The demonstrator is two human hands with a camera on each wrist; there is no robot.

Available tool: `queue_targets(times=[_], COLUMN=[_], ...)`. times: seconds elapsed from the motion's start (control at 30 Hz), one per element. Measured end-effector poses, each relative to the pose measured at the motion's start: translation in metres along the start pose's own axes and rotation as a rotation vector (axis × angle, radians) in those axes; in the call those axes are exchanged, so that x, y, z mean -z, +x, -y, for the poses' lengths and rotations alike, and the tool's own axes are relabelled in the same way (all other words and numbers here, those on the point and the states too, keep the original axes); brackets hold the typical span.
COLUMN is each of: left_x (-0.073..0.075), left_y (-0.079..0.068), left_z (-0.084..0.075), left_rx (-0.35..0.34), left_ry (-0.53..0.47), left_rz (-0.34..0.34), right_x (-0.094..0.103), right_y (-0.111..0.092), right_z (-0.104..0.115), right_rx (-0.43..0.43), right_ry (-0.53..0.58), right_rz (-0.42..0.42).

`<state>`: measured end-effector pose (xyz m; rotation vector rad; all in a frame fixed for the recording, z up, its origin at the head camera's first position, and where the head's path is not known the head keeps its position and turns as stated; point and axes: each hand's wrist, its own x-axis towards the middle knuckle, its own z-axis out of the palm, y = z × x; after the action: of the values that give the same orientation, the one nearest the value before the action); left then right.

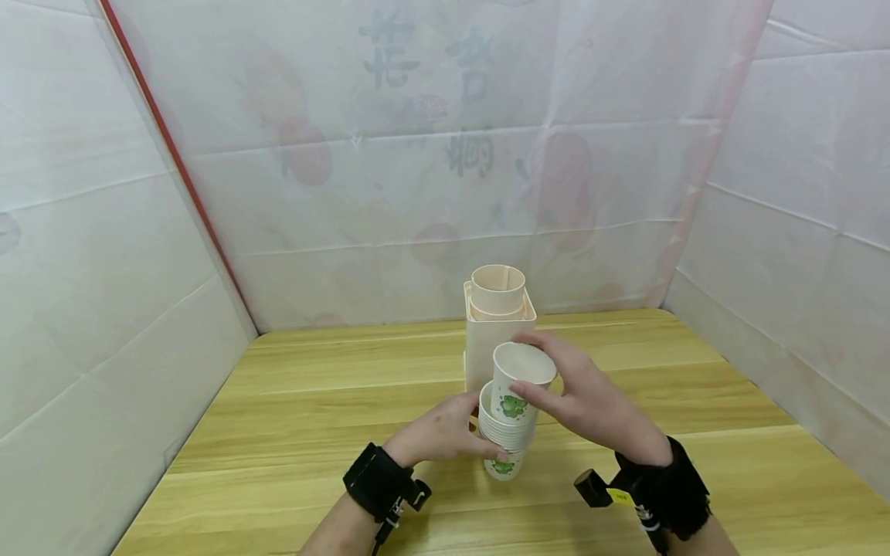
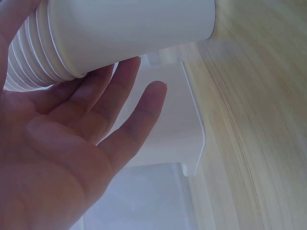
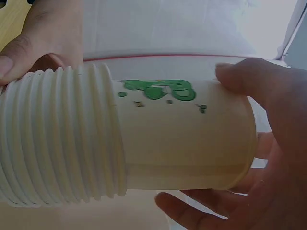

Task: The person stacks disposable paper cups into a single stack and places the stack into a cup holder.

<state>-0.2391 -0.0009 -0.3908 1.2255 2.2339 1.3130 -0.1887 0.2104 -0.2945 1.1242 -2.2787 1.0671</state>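
Observation:
In the head view, a stack of white paper cups (image 1: pixel 502 437) stands upright near the middle of the table. My left hand (image 1: pixel 445 429) grips the stack around its ridged rims, thumb in front. One paper cup (image 1: pixel 502 386) with a green cartoon print rises partway out of the top, its lower end inside the stack. My right hand (image 1: pixel 591 401) pinches this cup near its rim. The right wrist view shows the cup's printed wall (image 3: pixel 177 139) beyond the nested rims (image 3: pixel 62 139). In the left wrist view, the lowest cup's plain wall (image 2: pixel 134 28) lies above my fingers.
Just behind the stack stands a cream cup dispenser (image 1: pixel 480 340) with a round tube (image 1: pixel 497 289) at its top. The wood-grain table (image 1: pixel 334 401) is bordered by white sheeting (image 1: pixel 389 193) at the back and both sides.

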Motion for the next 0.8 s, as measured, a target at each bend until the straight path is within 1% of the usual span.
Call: queue_targets(times=[0.03,0.13,0.2,0.4,0.57,0.7,0.8], left_x=[0.0,0.0,0.0,0.0,0.0,0.0,0.0], left_y=[0.0,0.001,0.0,-0.001,-0.002,-0.002,-0.001], left_z=[0.0,0.0,0.0,0.0,-0.001,-0.001,-0.001], left_rx=[0.001,0.003,0.004,0.011,0.042,0.048,0.044], left_ry=[0.005,0.016,0.024,0.022,0.03,0.036,0.032], left_rz=[-0.001,-0.004,-0.007,-0.013,-0.023,-0.021,-0.016], right_x=[-0.001,-0.005,-0.006,-0.007,-0.009,-0.01,-0.011], right_y=[-0.001,-0.005,-0.006,-0.008,-0.009,-0.011,-0.013], right_z=[-0.001,-0.015,-0.018,-0.018,-0.02,-0.022,-0.024], right_rx=[-0.003,-0.015,-0.028,-0.062,-0.088,-0.143,-0.188], right_ry=[-0.006,-0.017,-0.022,-0.053,-0.06,-0.047,-0.052], right_rz=[0.014,0.072,0.11,0.194,0.255,0.309,0.333])
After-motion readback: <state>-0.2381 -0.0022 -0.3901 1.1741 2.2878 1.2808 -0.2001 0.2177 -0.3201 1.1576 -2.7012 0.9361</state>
